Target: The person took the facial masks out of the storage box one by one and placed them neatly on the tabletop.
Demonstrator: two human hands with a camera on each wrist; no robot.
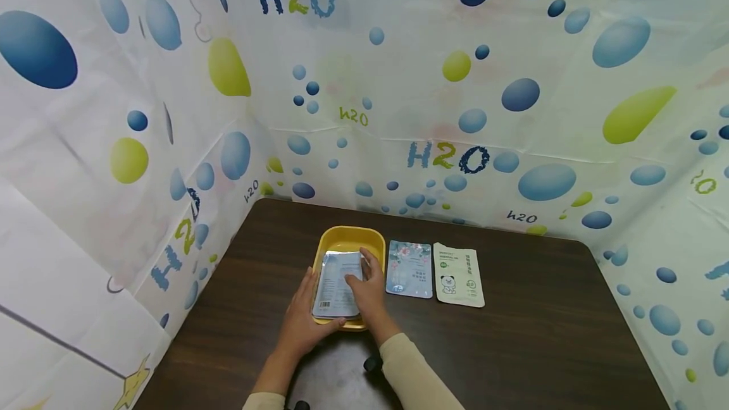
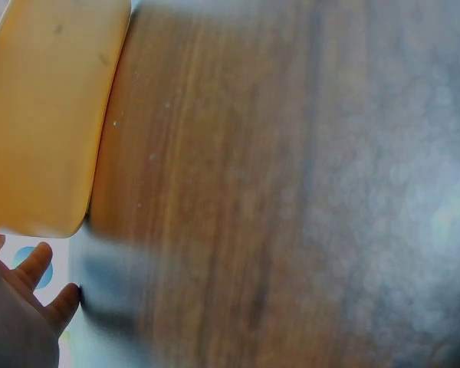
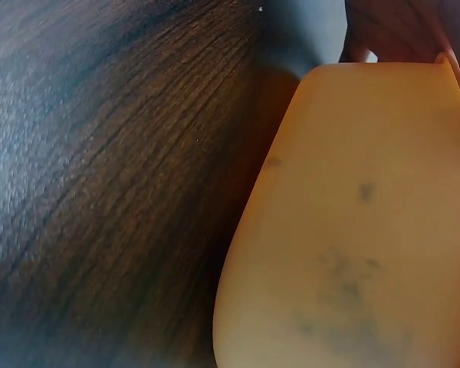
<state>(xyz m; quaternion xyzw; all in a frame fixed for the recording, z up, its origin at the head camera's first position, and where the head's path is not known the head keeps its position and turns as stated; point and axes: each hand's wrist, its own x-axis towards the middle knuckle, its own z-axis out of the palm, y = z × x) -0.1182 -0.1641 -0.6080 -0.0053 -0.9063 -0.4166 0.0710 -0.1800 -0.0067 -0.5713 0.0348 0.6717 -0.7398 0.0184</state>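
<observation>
My left hand [image 1: 302,321] spreads wide; whether my right hand [image 1: 373,293] pinches, I can't tell. Between them, the packet [image 1: 336,286] points lengthwise away.

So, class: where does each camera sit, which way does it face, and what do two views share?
Head: on the head, facing forward and down at the yellow tray; left grip, right grip and sleeves show.
Left wrist: on that wrist, facing the tray's outside; fingers show lower left.
Right wrist: likewise; part of a grip, upper right.
Both wrist views share tray and table.
</observation>
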